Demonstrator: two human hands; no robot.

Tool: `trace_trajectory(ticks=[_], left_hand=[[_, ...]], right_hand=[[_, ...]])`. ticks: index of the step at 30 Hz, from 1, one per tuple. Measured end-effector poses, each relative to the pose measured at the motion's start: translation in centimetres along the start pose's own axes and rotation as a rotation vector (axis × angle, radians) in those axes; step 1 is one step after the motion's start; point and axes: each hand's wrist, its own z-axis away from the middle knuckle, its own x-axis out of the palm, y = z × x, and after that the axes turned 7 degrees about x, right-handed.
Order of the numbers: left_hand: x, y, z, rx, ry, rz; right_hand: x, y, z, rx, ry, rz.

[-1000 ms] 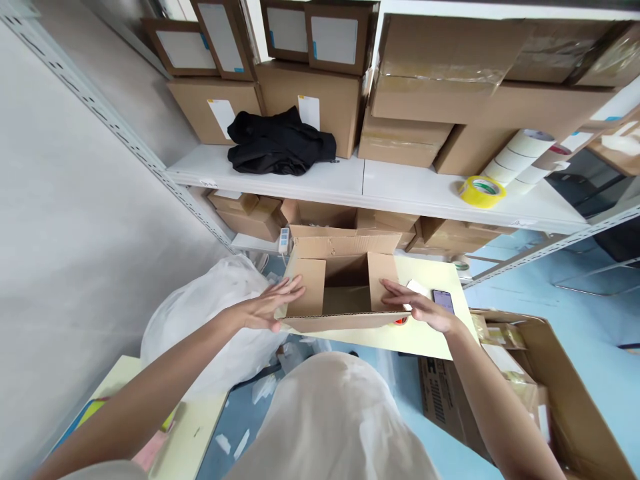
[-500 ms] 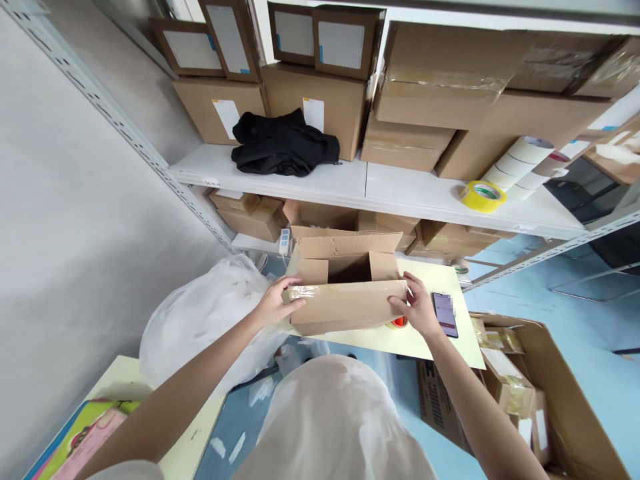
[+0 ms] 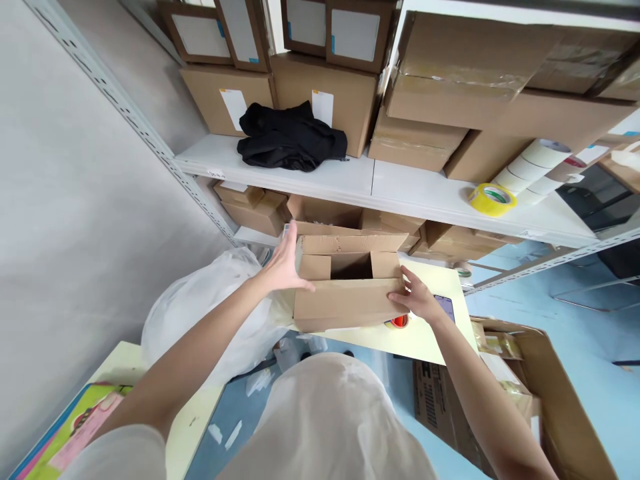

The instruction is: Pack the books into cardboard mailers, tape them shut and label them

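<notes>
A small cardboard box sits on the pale yellow tabletop, its top flaps raised and a dark gap showing inside. My left hand is at the box's left side, fingers stretched upward and thumb apart, the thumb lying along the upper left of the front panel. On the other side, my right hand grips the box's right edge, thumb on the front panel and fingers around the side. Partly hidden under the right hand is a red-orange tape roll. Right of that hand lies a phone, half covered by my forearm.
Metal shelving behind holds cartons, a black garment and a yellow tape roll. A white plastic bag bulges at left. At lower right stands a large carton with packed boxes inside.
My left hand has loosened from the box's front left corner and moved up, fingers spreading. The front flap has turned down or flattened against the front. My right hand stays on the right edge.
</notes>
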Motion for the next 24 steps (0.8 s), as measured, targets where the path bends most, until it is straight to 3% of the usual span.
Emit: trace_trajectory(ticks=[5, 12, 16, 20, 24], left_hand=[[-1.4, 1.7, -2.2, 0.035, -0.136, -0.147], [-1.1, 3.4, 1.4, 0.102, -0.281, -0.246], [0.2, 3.4, 3.0, 0.050, -0.242, -0.227], [1.8, 2.5, 4.1, -0.114, -0.187, -0.111], [3.0, 2.4, 5.5, -0.219, -0.223, 0.050]], right_hand=[[0.5, 0.6, 0.3, -0.049, 0.031, -0.038], [-0.7, -0.6, 0.3, -0.129, 0.149, 0.098], [-1.5, -1.1, 0.1, -0.188, 0.061, 0.184], [-1.9, -1.5, -0.2, -0.210, -0.053, 0.288], [-1.2, -1.4, 0.5, -0.150, -0.162, 0.264]])
